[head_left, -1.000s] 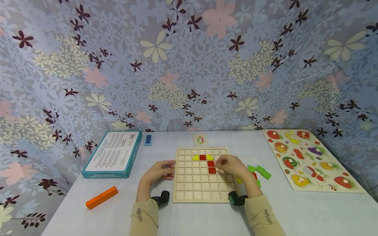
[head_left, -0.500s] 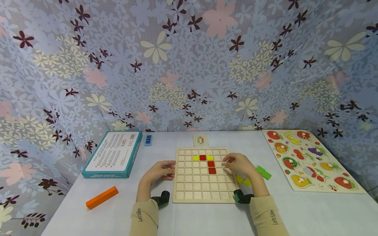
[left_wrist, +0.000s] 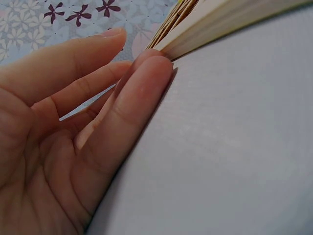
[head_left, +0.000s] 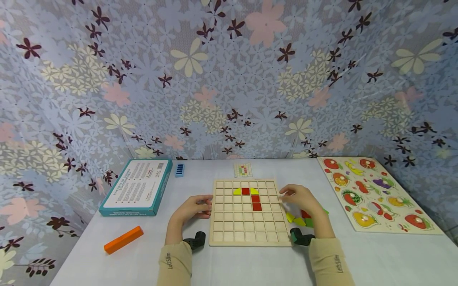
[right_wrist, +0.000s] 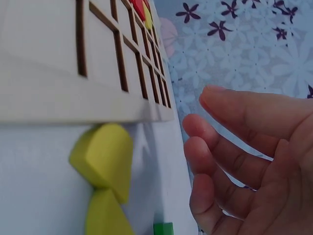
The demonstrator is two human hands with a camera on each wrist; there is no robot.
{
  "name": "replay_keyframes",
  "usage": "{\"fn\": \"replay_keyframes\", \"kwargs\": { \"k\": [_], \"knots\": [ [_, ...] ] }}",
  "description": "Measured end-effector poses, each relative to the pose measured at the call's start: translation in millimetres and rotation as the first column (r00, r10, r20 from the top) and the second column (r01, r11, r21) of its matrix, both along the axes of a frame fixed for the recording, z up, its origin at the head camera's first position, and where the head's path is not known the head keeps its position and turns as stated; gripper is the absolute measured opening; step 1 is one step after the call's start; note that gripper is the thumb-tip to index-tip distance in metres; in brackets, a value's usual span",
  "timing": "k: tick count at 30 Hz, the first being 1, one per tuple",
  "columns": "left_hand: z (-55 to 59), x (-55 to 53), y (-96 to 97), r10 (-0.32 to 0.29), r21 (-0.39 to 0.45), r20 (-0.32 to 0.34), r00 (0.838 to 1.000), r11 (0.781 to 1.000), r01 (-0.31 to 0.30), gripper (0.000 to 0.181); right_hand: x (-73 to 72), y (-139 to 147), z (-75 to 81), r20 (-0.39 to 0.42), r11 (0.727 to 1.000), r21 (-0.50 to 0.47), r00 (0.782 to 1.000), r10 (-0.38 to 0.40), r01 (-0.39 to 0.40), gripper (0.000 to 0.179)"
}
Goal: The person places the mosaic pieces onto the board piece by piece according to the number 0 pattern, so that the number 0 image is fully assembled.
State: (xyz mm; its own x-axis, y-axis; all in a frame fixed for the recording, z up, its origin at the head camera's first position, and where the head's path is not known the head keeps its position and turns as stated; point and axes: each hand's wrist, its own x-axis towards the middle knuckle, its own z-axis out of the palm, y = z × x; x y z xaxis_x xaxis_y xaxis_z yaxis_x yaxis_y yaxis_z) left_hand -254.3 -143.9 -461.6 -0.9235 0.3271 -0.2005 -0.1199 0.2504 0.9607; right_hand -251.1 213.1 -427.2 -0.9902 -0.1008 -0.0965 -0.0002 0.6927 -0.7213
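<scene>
In the head view a wooden grid board [head_left: 229, 226] lies mid-table. A red square tile [head_left: 245, 191] sits in it between two yellow rounded pieces [head_left: 237, 192], with two more red tiles [head_left: 257, 206] lower right. My left hand [head_left: 193, 207] rests at the board's left edge; in the left wrist view its relaxed fingertips [left_wrist: 146, 78] touch the board's side. Just beyond the right edge hovers my right hand [head_left: 300, 198], fingers loosely bent and holding nothing. Below it lie yellow pieces [right_wrist: 110, 152], a red tile [head_left: 305, 214] and green tiles [head_left: 309, 223], partly hidden by the forearm.
A small pattern card [head_left: 243, 170] lies behind the board. At left are a teal-edged box [head_left: 137, 184], a blue piece [head_left: 179, 170] and an orange bar [head_left: 123, 240]. A fruit puzzle board [head_left: 375, 194] lies at right. A floral cloth [head_left: 229, 79] hangs behind the table.
My right hand has moved right, from beside the red tiles on the grid to past the board's right edge. The left hand and the pieces on the board have stayed put.
</scene>
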Motion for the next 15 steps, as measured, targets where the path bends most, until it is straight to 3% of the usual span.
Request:
{"fn": "replay_keyframes", "kwargs": {
  "k": [15],
  "knots": [
    [-2.5, -2.0, -1.0, 0.000, 0.003, 0.009, 1.000, 1.000, 0.000, 0.049, 6.9, 25, 2.6, -0.022, 0.999, 0.020, 0.999, 0.032, -0.031, 0.024]
  ]
}}
